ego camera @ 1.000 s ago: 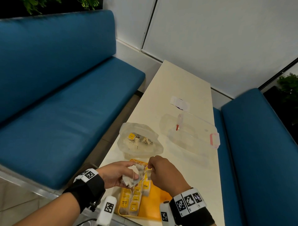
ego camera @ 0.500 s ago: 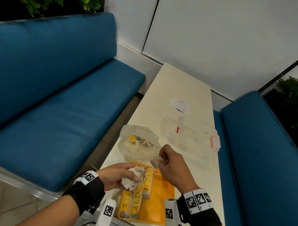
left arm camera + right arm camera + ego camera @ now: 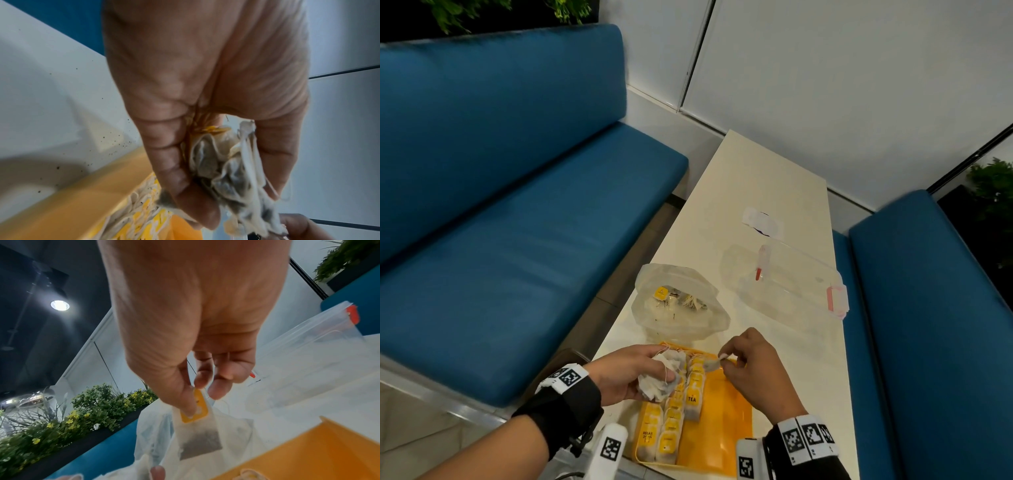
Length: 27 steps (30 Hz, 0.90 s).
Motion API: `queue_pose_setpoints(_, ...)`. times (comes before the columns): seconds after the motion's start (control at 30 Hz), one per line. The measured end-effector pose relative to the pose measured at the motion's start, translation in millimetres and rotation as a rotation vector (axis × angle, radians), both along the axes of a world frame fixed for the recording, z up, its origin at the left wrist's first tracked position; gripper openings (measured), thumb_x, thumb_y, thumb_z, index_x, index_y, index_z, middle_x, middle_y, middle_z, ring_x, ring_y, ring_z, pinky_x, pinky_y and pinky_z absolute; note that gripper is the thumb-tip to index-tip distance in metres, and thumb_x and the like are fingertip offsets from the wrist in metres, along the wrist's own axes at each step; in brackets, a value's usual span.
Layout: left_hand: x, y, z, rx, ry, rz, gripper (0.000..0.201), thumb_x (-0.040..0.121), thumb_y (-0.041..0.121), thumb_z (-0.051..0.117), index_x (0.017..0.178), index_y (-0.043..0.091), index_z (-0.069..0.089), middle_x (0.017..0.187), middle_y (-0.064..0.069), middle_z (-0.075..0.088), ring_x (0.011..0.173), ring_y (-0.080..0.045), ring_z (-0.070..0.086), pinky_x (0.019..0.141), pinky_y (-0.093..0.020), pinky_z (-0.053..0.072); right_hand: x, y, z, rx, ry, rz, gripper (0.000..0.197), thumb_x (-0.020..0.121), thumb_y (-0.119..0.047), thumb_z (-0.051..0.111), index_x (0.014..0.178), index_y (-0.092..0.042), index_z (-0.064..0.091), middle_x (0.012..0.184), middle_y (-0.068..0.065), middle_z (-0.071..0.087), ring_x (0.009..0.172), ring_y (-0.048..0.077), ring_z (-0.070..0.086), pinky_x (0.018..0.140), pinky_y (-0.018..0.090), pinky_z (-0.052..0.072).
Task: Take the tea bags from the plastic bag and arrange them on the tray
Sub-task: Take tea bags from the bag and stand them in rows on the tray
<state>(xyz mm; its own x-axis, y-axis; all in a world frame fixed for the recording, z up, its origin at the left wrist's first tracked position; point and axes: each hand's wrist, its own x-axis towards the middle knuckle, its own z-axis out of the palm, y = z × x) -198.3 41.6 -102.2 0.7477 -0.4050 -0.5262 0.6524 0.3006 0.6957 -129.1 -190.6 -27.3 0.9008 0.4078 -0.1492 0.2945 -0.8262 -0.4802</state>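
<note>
We are pinching a single tea bag by its yellow tag with our right hand, thumb and forefinger closing on the tag while the other fingers are curling loosely beside them. The bag is hanging over the far end of the yellow tray, which we are taking as our landmark. Our left hand is gripping a crumpled bunch of tea bags with their strings, fingers wrapping round the bunch, and it is hovering over the tray's far left corner. The right wrist view is showing the single bag dangling free, its paper pouch dark with tea. Inside the tray, rows of tea bags are lying along its left side, their yellow tags facing up; the tray's right part is showing bare yellow. Just beyond the tray's far edge, the plastic bag is sitting open on the table with more tea bags and one yellow tag showing inside. Beyond the tray and to its right, a clear plastic container with pink clasps is lying on the table, and farther still a white label is lying flat. Blue benches are flanking the table on both sides of the tray.
</note>
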Motion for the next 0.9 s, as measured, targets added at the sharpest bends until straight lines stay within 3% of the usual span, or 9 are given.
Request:
queue_pose_setpoints(0.1, -1, 0, -1, -0.005, 0.002, 0.004, 0.056, 0.077, 0.013, 0.077, 0.132, 0.014, 0.064, 0.128, -0.015, 0.07, 0.106, -0.024, 0.07, 0.08, -0.033, 0.058, -3, -5, -3, 0.065, 0.029, -0.039, 0.013, 0.083, -0.017, 0.073, 0.078, -0.026, 0.065, 0.087, -0.01, 0.055, 0.072, 0.003, 0.058, 0.064, 0.016, 0.044)
queue_pose_setpoints(0.23, 0, 1, -1, -0.026, 0.001, 0.009, 0.046, 0.087, 0.005, 0.072, 0.132, 0.013, 0.064, 0.126, -0.015, 0.071, 0.103, -0.024, 0.071, 0.079, -0.033, 0.058, -7, -10, -10, 0.095, 0.109, -0.118, 0.014, 0.077, -0.011, 0.072, 0.074, -0.023, 0.065, 0.066, -0.007, 0.06, 0.061, 0.002, 0.054, 0.056, 0.015, 0.044)
queue_pose_setpoints(0.33, 0, -1, 0, -0.039, 0.003, 0.016, 0.045, 0.088, 0.004, 0.071, 0.131, 0.013, 0.064, 0.122, -0.014, 0.072, 0.102, -0.024, 0.071, 0.08, -0.034, 0.059, -10, -15, -19, 0.129, 0.15, -0.169, 0.019, 0.074, -0.006, 0.068, 0.072, -0.025, 0.067, 0.067, -0.004, 0.065, 0.061, 0.002, 0.056, 0.057, 0.015, 0.045)
queue_pose_setpoints(0.53, 2, -4, -1, -0.043, 0.004, 0.028, 0.056, 0.076, 0.012, 0.078, 0.131, 0.012, 0.064, 0.116, -0.014, 0.073, 0.098, -0.025, 0.071, 0.08, -0.034, 0.058, -17, -20, -37, 0.183, 0.294, -0.228, 0.008, 0.071, -0.016, 0.07, 0.076, -0.02, 0.065, 0.072, 0.001, 0.068, 0.064, 0.009, 0.061, 0.059, 0.022, 0.049)
queue_pose_setpoints(0.63, 3, -5, -3, -0.03, 0.003, 0.045, 0.056, 0.074, 0.014, 0.079, 0.129, 0.014, 0.065, 0.113, -0.012, 0.074, 0.098, -0.023, 0.071, 0.082, -0.035, 0.057, -21, -20, -48, 0.136, 0.353, -0.203, 0.015, 0.078, -0.004, 0.062, 0.078, -0.019, 0.06, 0.065, 0.0, 0.063, 0.049, 0.002, 0.053, 0.049, 0.017, 0.041)
queue_pose_setpoints(0.77, 3, -6, -4, -0.026, 0.018, 0.064, 0.055, 0.075, 0.012, 0.079, 0.129, 0.015, 0.066, 0.111, -0.01, 0.074, 0.097, -0.022, 0.071, 0.082, -0.035, 0.057, -27, -18, -61, 0.09, 0.43, -0.192, 0.014, 0.086, -0.006, 0.058, 0.084, -0.02, 0.059, 0.075, 0.008, 0.07, 0.058, 0.011, 0.066, 0.053, 0.022, 0.05)
queue_pose_setpoints(0.9, 2, -6, -5, -0.022, 0.023, 0.073, 0.052, 0.078, 0.011, 0.078, 0.128, 0.015, 0.066, 0.109, -0.01, 0.074, 0.097, -0.024, 0.071, 0.08, -0.035, 0.057, -32, -13, -71, 0.047, 0.506, -0.193, 0.018, 0.086, -0.002, 0.056, 0.086, -0.02, 0.059, 0.068, 0.001, 0.066, 0.048, 0.004, 0.061, 0.048, 0.02, 0.047)
